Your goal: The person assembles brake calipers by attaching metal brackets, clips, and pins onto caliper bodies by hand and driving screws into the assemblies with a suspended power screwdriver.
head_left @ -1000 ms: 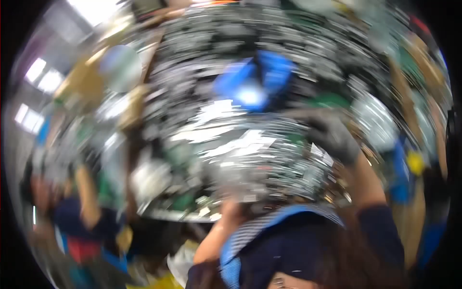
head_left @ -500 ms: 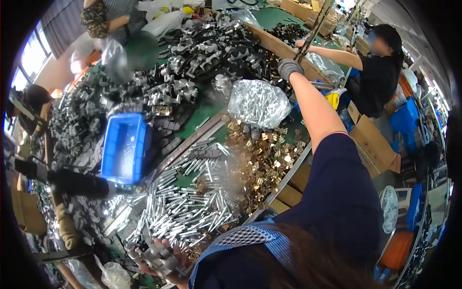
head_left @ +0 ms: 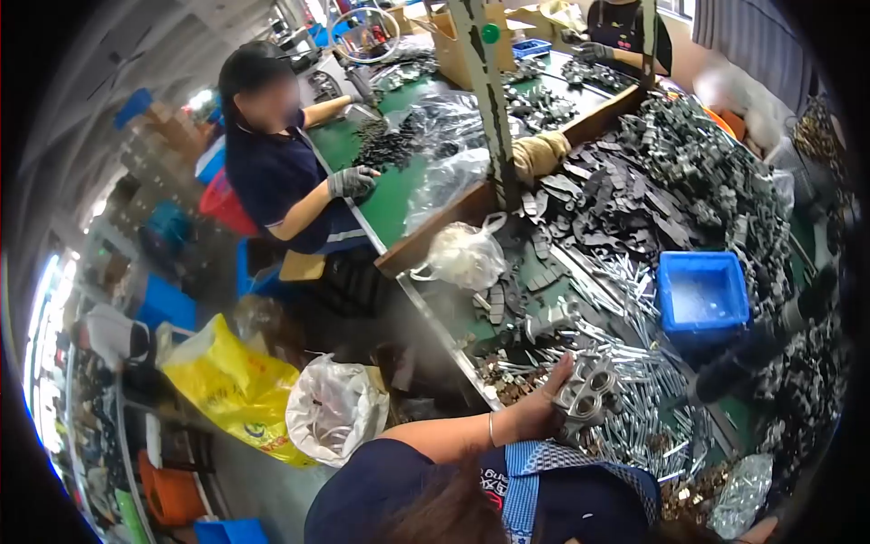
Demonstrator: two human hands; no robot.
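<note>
My left hand (head_left: 540,410), bare with a band at its wrist, is closed around silver metal castings (head_left: 591,392) with round bores. It holds them just above the near edge of the bench, over a heap of long silver pins (head_left: 639,412). Some of its fingers are hidden behind the castings. Another silver casting (head_left: 551,319) lies just beyond the hand, and small brass-coloured clips (head_left: 518,385) lie beside it. My right hand is out of the picture; only a sliver of skin shows at the bottom right edge.
A blue bin (head_left: 702,322) stands among heaps of dark metal parts (head_left: 634,195). A post (head_left: 494,118) rises by the wooden divider (head_left: 439,222), near a knotted white bag (head_left: 464,256). Yellow (head_left: 231,385) and white (head_left: 335,408) sacks stand left. A gloved co-worker (head_left: 281,172) works across the divider.
The view has swung left. My gloved right hand, stretched out over the bench before, has left the picture. My left hand still holds the castings, now seen over the pins.
</note>
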